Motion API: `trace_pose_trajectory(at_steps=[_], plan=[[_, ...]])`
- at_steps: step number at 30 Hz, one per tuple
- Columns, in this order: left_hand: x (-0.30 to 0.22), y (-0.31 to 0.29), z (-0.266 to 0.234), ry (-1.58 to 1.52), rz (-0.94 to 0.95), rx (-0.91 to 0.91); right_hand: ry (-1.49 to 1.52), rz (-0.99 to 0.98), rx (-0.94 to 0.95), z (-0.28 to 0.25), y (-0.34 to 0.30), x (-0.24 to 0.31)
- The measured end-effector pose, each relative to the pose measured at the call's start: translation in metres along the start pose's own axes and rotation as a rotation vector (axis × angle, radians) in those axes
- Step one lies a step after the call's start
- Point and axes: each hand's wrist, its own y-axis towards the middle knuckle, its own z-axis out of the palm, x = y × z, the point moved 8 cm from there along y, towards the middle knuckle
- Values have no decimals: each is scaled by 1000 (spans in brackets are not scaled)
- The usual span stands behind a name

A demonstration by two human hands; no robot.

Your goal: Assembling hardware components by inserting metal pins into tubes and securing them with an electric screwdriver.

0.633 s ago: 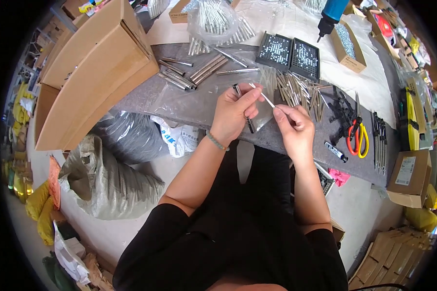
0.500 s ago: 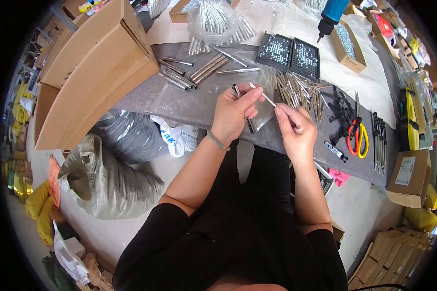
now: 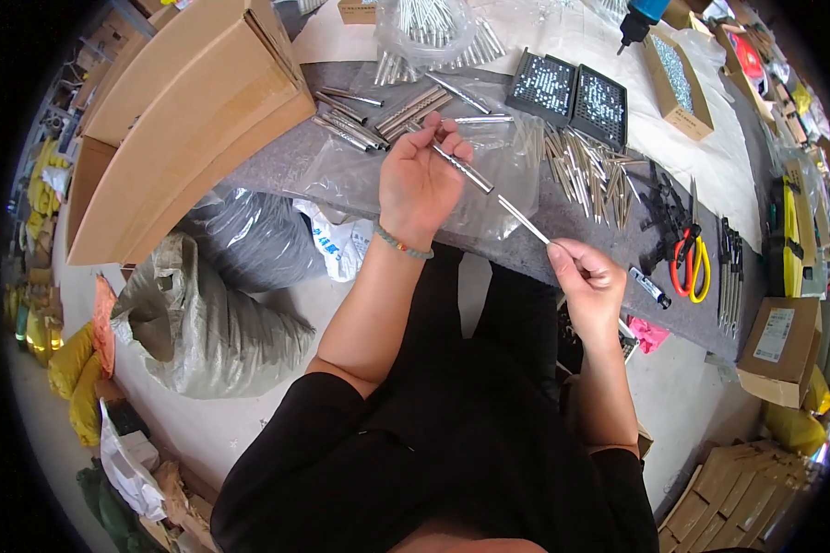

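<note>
A shiny metal tube [image 3: 464, 170] lies in the fingers of my left hand [image 3: 422, 180], palm turned up, its lower end pointing right. My right hand [image 3: 588, 281] pinches a thin metal rod [image 3: 524, 219] between thumb and fingers. The rod's free tip is just short of the tube's open end, and the two look apart. Beyond my left hand, several more metal tubes [image 3: 343, 129] rest on a clear plastic sheet [image 3: 332, 175]. A loose pile of slender metal rods [image 3: 588, 175] lies beyond my right hand.
Two black trays of small parts [image 3: 599, 106] stand at the back, near a hanging blue power driver [image 3: 638, 23]. Scissors [image 3: 687, 263], a marker [image 3: 650, 288] and dark slim tools [image 3: 730, 267] lie at right. A large cardboard box [image 3: 189, 138] stands left.
My hands have moved apart. The left has turned palm up with the tube angled toward the right hand. My right hand has drawn back toward me, bringing the rod along.
</note>
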Motion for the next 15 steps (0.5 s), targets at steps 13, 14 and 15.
trace_pose_trajectory(at_steps=[13, 14, 15], plan=[[5, -19, 42, 491, 169, 172, -166, 57, -138, -26, 6, 10], [-1, -22, 47, 867, 300, 165, -119, -8, -148, -27, 8, 21], [-5, -30, 56, 1242, 433, 147, -73, -68, -154, -27, 8, 33]])
